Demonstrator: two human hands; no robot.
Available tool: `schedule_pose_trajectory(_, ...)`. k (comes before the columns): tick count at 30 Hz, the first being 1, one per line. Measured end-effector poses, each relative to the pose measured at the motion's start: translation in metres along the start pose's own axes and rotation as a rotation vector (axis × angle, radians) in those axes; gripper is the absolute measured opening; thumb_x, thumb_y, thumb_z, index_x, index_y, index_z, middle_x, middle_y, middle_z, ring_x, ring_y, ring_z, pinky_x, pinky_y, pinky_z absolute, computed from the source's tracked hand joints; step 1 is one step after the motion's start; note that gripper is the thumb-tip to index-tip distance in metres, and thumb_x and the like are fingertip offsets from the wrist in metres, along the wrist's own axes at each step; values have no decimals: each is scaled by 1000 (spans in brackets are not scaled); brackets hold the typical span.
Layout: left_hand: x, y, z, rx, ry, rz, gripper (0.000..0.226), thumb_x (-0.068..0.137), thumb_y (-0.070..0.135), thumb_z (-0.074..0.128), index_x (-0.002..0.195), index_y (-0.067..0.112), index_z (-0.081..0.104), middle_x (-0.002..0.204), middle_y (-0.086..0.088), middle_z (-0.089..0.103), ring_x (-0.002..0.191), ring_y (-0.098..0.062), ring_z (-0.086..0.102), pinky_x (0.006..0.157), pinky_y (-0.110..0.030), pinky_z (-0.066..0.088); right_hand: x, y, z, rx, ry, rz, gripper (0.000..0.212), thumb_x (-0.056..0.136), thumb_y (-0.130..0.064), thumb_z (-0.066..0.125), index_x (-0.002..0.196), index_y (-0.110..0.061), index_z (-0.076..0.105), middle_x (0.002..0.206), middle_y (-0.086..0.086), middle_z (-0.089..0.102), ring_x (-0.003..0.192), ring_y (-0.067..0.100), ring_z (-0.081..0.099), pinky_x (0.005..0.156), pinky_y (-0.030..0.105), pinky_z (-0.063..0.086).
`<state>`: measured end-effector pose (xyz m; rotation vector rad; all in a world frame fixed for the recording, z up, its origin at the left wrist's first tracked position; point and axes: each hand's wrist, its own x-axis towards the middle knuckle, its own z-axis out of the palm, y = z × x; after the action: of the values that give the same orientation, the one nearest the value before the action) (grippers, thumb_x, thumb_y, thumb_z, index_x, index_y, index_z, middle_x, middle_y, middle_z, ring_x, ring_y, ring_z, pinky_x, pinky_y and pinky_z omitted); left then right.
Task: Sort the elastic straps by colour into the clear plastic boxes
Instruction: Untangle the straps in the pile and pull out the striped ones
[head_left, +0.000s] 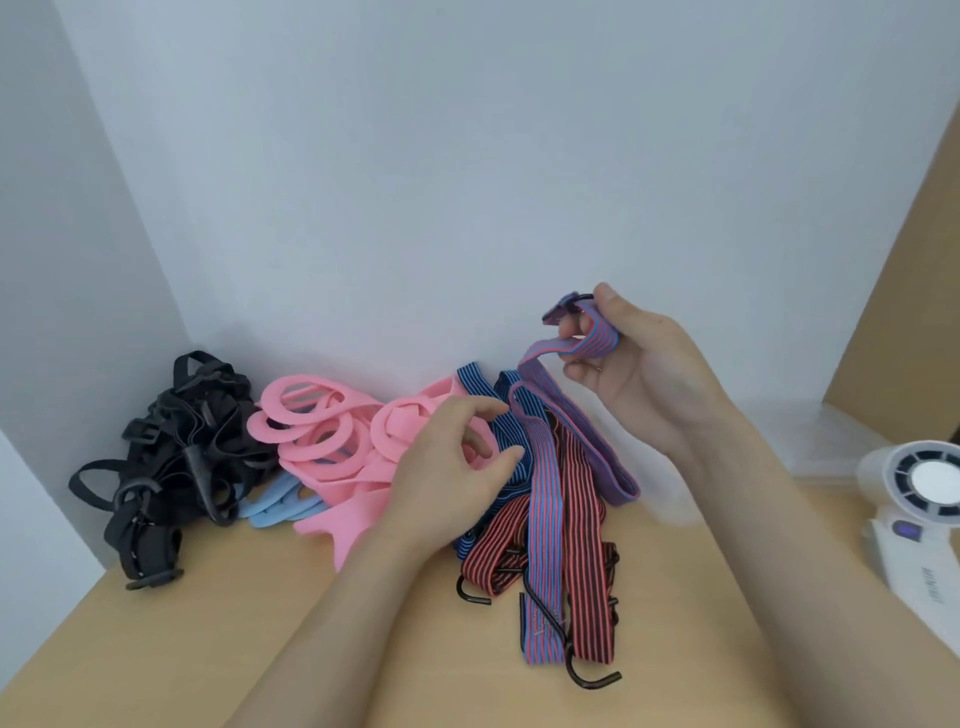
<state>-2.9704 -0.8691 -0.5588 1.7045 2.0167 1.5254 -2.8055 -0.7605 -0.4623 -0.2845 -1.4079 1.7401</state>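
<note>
Aloft, red/blue striped strap (597, 343) in grip of R hand (639, 374); L hand (452, 462) slack, empty

I see black straps (171, 462) with buckles heaped at the left by the wall. Beside them pink straps (332, 441) lie in looped coils over pale blue straps (278, 501). Right of these, striped straps (587, 519) with black hooks lie tangled. One purple strap (621, 486) rises from the tangle, hooked end lifted.
</note>
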Motion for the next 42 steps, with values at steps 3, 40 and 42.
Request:
schedule_pose_trajectory(3, 0, 0, 1, 8, 9, -26, 46, 78, 38, 77, 118, 44, 54, 109, 25, 61, 82, -1, 64, 79, -34, 53, -2, 2, -4, -10, -52, 37, 32, 90, -35, 55, 90, -5, 67, 84, 4, 70, 71, 17, 63, 65, 27, 54)
schedule_pose_trajectory(40, -2, 91, -73, -53, -129, 82, 26, 105, 5, 39, 99, 17, 61, 67, 0, 59, 54, -5, 52, 53, -16, 40, -45, -33, 12, -586, 33, 8, 17, 101, -11, 57, 110, -10, 71, 97, -5, 72, 79, -12, 64, 74, 8, 44)
schedule_pose_trajectory(42, 30, 109, -89, -118, -121, 11, 28, 102, -1, 38, 95, 16, 59, 71, -11, 59, 53, -15, 53, 46, -19, 42, -33, -47, 14, -574, 18, 23, 15, 101, -16, 57, 104, -19, 72, 100, -7, 73, 92, -2, 66, 87, 22, 46)
